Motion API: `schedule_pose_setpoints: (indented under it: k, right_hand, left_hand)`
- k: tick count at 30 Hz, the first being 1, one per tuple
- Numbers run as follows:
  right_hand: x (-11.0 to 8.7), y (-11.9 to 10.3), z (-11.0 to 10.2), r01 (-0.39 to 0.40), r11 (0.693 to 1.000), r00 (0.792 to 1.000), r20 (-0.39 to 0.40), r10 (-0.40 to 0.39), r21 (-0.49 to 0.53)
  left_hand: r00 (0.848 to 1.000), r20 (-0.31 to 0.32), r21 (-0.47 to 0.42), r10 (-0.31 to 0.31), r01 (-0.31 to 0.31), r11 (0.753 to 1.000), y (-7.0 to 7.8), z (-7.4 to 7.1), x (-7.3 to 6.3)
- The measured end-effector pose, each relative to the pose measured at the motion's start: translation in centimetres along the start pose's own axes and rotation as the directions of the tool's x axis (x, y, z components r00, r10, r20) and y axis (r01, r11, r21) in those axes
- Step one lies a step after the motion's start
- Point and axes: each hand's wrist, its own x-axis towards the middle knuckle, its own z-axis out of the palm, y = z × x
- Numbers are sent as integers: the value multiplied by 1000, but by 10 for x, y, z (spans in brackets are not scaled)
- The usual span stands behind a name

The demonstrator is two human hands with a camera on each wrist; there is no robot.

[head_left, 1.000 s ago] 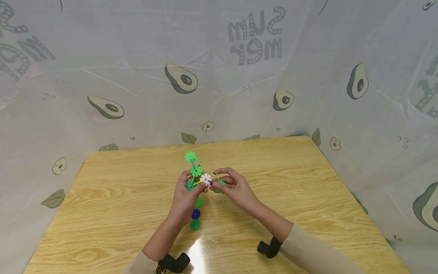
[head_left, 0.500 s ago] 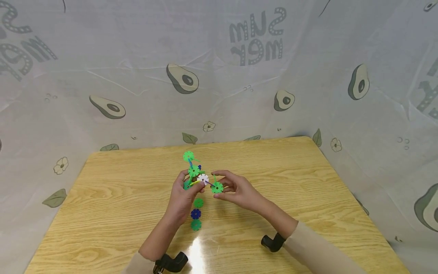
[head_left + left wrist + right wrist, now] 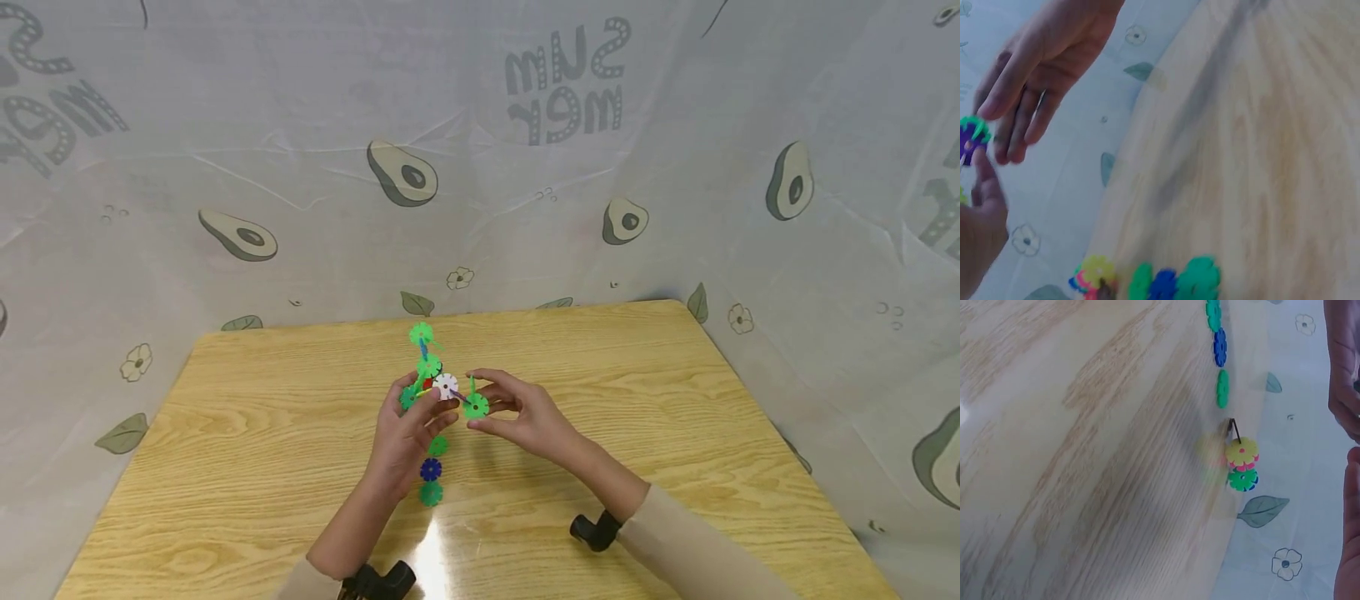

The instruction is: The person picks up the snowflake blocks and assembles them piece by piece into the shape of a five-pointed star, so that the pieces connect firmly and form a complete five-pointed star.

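The left hand (image 3: 401, 433) pinches a white notched disc (image 3: 446, 386) by its lower edge, joined green discs (image 3: 429, 365) just beyond that grip, while the right hand (image 3: 527, 412) has thumb and fingers parted around a linked green notched disc (image 3: 476, 406), though whether they pinch it I cannot tell.

A beige sleeve (image 3: 693, 542) and a black, elbow-shaped device (image 3: 595, 532) are worn on each arm (image 3: 607, 477).

Left hand (image 3: 401, 433) grips cluster of joined notched discs (image 3: 429, 365), thumb at white disc (image 3: 445, 386); right hand (image 3: 528, 414) holds bright green disc (image 3: 476, 407). Wooden table (image 3: 637, 392) below, bearing green (image 3: 438, 447), blue (image 3: 431, 469), teal (image 3: 431, 493) discs in line.
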Motion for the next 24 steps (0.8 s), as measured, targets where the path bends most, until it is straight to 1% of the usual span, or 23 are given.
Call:
schedule_pose_setpoints:
  k: [3, 5, 8, 10, 15, 19, 24]
  right_hand:
    - [1, 1, 4, 13, 1000, 1000, -27, -13, 5]
    - [2, 1, 7, 30, 1000, 999, -41, -29, 9]
    - [2, 3, 12, 60, 998, 996, -62, -59, 4]
    - [2, 4, 15, 73, 997, 994, -80, -74, -5]
    - [1, 5, 23, 71, 996, 990, -122, -76, -44]
    - [2, 4, 28, 65, 995, 987, -145, -75, -76]
    - [4, 1, 31, 64, 990, 985, -153, -83, -124]
  left_hand:
    - [1000, -9, -59, 11, -11, 998, -5, 4, -4]
    - [1000, 2, -79, 14, -14, 997, -7, 6, -5]
    - [999, 36, -75, 5, -2, 997, -10, 10, -8]
    - [999, 45, -73, 4, -1, 997, -11, 13, -8]
    - [1000, 4, -72, -7, 7, 997, -11, 19, -8]
    - [999, -30, -74, -18, 16, 997, -9, 21, -7]
    - [998, -60, -38, -23, 21, 999, -7, 22, -4]
